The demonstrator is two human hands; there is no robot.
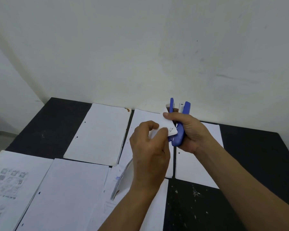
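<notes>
right hand [193, 133] fingers grip the blue stapler [179, 136] upright so left hand [148, 147] fingers can pinch the paper slip [167, 125] into it, I guess.

Over the bench [257, 155], before the wall [140, 47]: stapler [179, 132] in right grip [190, 132], paper slip [169, 124] touching its left side, pinched by left grip [148, 147]. Below, along the wall, side by side: left stack [98, 134], middle stack [145, 117], right stack [197, 167]. Nearer, at left: printed sheet [10, 179], near stack [68, 194] just right of it, then loose sheets [113, 180].
</notes>
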